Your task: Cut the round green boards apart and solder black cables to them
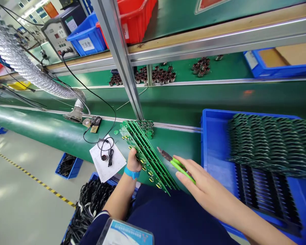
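At the desk (183,139) edge, the left hand (134,160) grips circuit boards (148,154), the right hand (197,177) holds cutters (177,164) beside them; small boards (147,127) sit piled beyond, apparently done, the gripped ones seemingly left.

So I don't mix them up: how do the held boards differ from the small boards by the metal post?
The held boards are long strips; the small boards are much shorter pieces. The held boards are tilted, gripped in the left hand; the small boards sit clustered on the bench. Both are green.
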Action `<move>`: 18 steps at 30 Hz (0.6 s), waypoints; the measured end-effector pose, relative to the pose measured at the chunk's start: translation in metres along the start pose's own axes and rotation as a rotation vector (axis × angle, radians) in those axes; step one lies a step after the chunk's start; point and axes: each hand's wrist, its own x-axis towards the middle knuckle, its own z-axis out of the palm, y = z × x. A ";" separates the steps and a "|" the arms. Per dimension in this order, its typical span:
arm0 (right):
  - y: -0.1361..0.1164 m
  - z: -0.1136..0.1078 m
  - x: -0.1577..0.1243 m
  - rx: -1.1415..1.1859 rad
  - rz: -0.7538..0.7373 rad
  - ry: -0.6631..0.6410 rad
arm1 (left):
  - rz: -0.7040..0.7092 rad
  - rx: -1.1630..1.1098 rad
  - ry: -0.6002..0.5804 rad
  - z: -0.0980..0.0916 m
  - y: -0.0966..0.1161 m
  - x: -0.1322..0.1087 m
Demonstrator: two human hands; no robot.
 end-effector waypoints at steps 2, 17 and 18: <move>-0.004 -0.002 -0.001 -0.032 -0.028 -0.002 | 0.063 0.008 -0.053 0.002 0.002 0.000; -0.007 -0.006 0.000 -0.226 -0.130 0.089 | 0.129 0.081 -0.108 -0.007 0.009 0.002; -0.007 -0.008 0.000 -0.227 -0.137 0.074 | 0.135 0.086 -0.124 -0.007 0.010 0.001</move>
